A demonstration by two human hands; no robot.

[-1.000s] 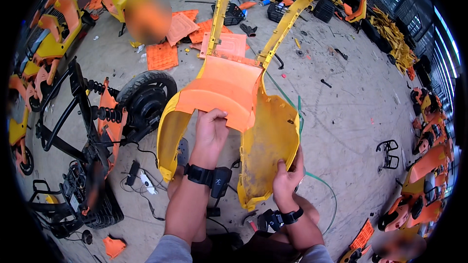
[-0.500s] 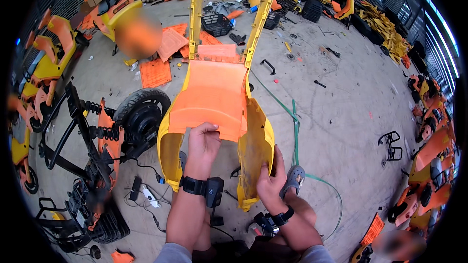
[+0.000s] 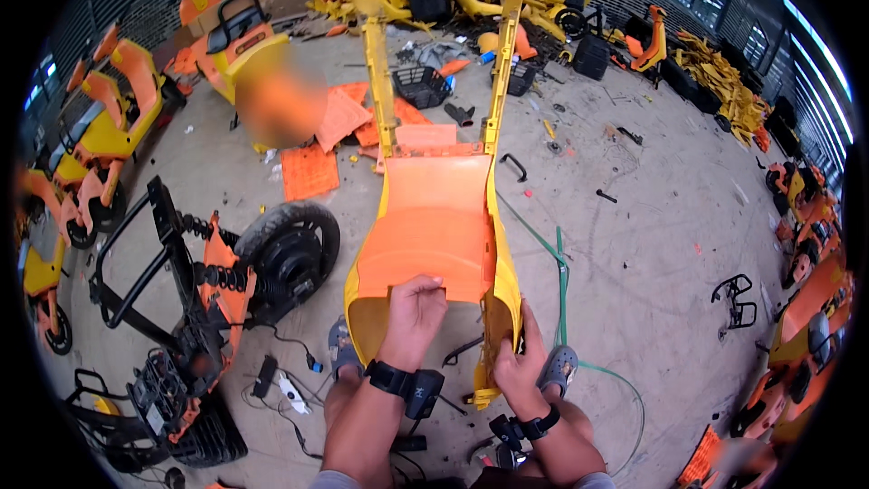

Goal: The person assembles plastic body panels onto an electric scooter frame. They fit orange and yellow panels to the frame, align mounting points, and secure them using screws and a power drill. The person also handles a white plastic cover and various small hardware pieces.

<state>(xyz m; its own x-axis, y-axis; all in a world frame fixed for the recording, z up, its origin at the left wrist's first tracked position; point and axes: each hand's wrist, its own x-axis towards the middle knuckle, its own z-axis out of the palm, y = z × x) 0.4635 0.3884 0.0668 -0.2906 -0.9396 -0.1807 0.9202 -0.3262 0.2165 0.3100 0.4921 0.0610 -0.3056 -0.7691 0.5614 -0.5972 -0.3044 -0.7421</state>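
Head cam had the big orange-and-yellow scooter body shell (image 3: 437, 226) mid-frame. It looked light but floppy plastic, so edges seemed best: my left hand (image 3: 414, 315) clamped its near orange rim, my right hand (image 3: 518, 364) gripped the yellow side.

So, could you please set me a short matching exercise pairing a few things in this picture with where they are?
Things:
1. left hand
2. right hand
3. black wheel
4. green hose

Places:
A. on the floor, right of the shell
B. on the shell's yellow right side
C. on the floor, left of the shell
D. on the orange panel's near edge

Pairs: 1-D, 2-B, 3-C, 4-A
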